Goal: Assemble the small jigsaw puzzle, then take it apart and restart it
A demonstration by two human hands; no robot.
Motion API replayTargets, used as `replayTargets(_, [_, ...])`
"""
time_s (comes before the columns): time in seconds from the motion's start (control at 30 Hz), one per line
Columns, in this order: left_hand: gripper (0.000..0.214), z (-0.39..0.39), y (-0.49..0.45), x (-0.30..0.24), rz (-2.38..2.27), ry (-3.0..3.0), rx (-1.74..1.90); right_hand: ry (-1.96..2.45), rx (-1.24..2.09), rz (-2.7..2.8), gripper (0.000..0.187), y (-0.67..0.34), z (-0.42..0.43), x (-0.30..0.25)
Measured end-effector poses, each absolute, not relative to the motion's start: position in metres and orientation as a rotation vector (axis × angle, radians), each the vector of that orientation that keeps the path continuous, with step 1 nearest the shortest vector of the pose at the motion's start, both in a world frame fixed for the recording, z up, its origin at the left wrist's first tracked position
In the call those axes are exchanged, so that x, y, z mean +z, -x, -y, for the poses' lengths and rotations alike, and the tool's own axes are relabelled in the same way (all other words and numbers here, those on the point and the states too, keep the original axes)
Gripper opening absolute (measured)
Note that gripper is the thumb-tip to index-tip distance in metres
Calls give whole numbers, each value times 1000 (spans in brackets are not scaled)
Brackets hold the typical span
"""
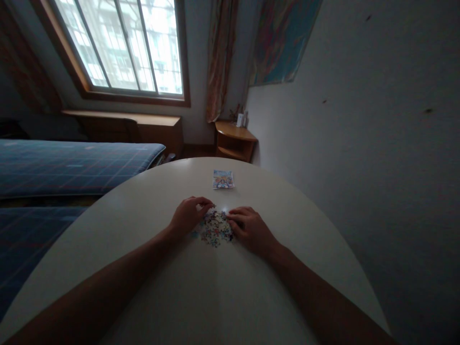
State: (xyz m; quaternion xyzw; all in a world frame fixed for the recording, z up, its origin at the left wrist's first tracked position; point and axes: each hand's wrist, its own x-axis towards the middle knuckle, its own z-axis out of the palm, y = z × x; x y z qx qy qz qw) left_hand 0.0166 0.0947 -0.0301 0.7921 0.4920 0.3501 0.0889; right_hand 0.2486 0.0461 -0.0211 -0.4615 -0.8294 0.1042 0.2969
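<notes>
A heap of small jigsaw puzzle pieces lies loose on the white round table. At the heap's upper left, my left hand pinches a puzzle piece between thumb and fingertips. My right hand rests along the heap's right edge, its fingers bent and drawn together at the pieces. Whatever its fingertips hold is too small to make out. Beyond both hands lies a small square picture packet, flat on the tabletop.
To the left stands a bed with a blue plaid mattress. A wooden corner shelf with small items is past the table's far edge, near a curtain. A pale wall runs along the right.
</notes>
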Motion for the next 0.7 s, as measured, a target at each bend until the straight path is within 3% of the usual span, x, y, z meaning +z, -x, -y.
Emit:
replayTargets(0.3, [15, -96, -12, -30, -1413, -2542, 946, 1160, 276, 2283, 23, -246, -40, -16])
replayTargets(0.47, [18, -92, -16, -32, -1212, -2688, 863, 1071, 283, 2425, 42, -243, -36, -17])
replayTargets(0.7, [16, -93, -14, -32, -1263, -2644, 824, 1144, 246, 2363, 23, -243, -36, -14])
